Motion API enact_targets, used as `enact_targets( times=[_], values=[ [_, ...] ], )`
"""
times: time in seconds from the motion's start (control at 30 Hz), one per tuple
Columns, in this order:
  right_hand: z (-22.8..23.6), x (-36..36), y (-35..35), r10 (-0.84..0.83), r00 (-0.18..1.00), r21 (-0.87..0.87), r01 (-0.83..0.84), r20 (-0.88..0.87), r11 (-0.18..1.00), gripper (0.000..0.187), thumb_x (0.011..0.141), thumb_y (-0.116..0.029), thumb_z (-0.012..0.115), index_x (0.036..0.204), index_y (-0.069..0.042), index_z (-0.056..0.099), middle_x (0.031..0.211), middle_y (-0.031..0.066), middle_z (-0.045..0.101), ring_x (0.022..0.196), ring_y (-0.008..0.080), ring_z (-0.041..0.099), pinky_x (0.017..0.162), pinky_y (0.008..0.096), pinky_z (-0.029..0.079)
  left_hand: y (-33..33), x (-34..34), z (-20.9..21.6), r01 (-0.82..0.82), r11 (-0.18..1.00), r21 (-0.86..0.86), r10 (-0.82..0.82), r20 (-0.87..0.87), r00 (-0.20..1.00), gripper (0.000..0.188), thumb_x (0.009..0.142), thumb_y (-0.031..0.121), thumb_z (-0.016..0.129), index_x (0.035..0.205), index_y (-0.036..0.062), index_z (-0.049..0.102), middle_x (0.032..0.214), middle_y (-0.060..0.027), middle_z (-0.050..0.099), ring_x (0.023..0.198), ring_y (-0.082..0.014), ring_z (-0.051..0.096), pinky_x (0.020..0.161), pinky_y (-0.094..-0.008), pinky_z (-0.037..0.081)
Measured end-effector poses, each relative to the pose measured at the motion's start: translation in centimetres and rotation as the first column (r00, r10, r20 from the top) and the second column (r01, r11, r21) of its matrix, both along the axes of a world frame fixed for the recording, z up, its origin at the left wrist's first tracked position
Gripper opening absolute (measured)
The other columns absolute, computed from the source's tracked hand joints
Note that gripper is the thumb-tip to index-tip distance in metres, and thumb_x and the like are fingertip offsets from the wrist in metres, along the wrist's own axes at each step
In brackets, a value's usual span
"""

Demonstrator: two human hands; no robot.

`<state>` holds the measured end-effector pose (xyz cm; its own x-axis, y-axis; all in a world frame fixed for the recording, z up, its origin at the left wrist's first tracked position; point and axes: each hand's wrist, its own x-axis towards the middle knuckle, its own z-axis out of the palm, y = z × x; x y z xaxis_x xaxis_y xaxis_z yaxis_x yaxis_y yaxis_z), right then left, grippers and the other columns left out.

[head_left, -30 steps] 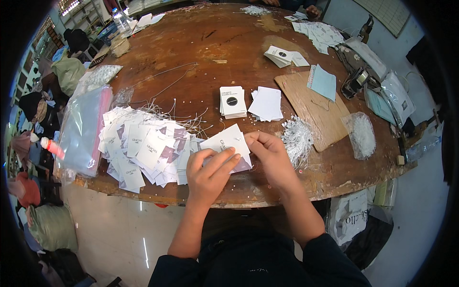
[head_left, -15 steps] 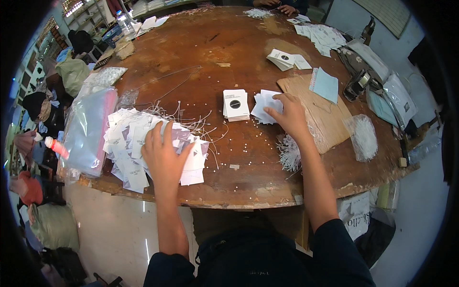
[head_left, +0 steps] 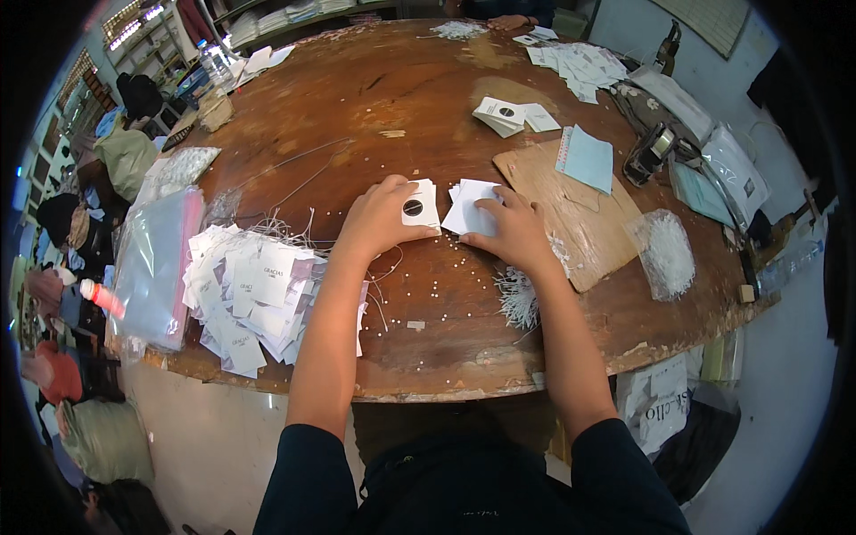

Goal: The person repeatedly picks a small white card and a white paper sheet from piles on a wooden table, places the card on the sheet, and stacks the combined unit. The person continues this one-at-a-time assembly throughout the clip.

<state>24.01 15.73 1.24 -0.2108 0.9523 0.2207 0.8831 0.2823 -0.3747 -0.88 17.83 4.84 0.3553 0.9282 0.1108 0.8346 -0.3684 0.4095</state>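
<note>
In the middle of the table, my left hand [head_left: 379, 220] is closed round a stack of white cards [head_left: 424, 198] printed with a black circle. Its fingers lie along the far edge and its thumb along the near edge. Just right of it, my right hand [head_left: 515, 230] grips a looser stack of plain white cards [head_left: 465, 214], thumb at the near side and fingers over the right part. A heap of printed white tags [head_left: 239, 283] with loose strings spreads left of my left forearm. Beside my right forearm lies a bundle of white strings [head_left: 516, 301].
Tiny white bits dot the wooden table [head_left: 428, 348]. A cardboard sheet [head_left: 571, 223] carries a light-blue notebook [head_left: 585, 159]; a bag of white strings [head_left: 667, 259] is beside it. Clear plastic bags [head_left: 152, 267] lie left. Another person's hand [head_left: 508, 22] rests at the far edge.
My left hand has left the tag heap, moving right and away from me onto the printed card stack. My right hand stays at the plain cards, now with its thumb at their near edge.
</note>
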Motion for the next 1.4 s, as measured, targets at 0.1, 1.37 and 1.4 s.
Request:
enact_targets(
  times=[0.1, 1.37, 1.4],
  values=[
    [0.1, 0.1, 0.0, 0.006, 1.0, 0.01, -0.006, -0.015, 1.0, 0.063, 0.073, -0.056, 0.078, 0.12, -0.015, 0.071, 0.142, 0.0169, 0.052, 0.132, 0.0349, 0.047, 0.109, 0.0611, 0.027, 0.5, -0.1, 0.0, 0.007, 0.999, -0.033, -0.005, 0.054, 0.999, 0.081, 0.069, 0.041, 0.087, 0.133, 0.0023, 0.058, 0.134, -0.0117, 0.053, 0.123, -0.0302, 0.056, 0.102, -0.0402, 0.046],
    [0.3, -0.3, -1.3, 0.091, 0.975, 0.275, -0.033, -0.201, 0.961, 0.05, 0.077, -0.042, 0.079, 0.113, -0.008, 0.069, 0.138, 0.0164, 0.053, 0.126, 0.0331, 0.052, 0.106, 0.0525, 0.031, -9.5, -1.5, -2.2, 0.043, 0.94, -0.338, 0.341, 0.934, -0.111, 0.063, 0.084, 0.004, 0.078, 0.139, 0.0033, 0.049, 0.13, -0.0079, 0.05, 0.12, -0.0175, 0.053, 0.102, -0.0343, 0.05],
    [0.5, -0.5, -1.5, 0.1, 0.974, 0.291, -0.038, -0.201, 0.956, 0.05, 0.077, -0.04, 0.08, 0.113, -0.008, 0.069, 0.138, 0.0164, 0.053, 0.125, 0.0333, 0.053, 0.105, 0.0509, 0.033, -9.8, -1.3, -2.3, 0.022, 0.957, -0.291, 0.292, 0.951, -0.1, 0.065, 0.084, 0.002, 0.077, 0.141, 0.0034, 0.046, 0.13, -0.0088, 0.051, 0.119, -0.0177, 0.054, 0.101, -0.0342, 0.05]
  ],
)
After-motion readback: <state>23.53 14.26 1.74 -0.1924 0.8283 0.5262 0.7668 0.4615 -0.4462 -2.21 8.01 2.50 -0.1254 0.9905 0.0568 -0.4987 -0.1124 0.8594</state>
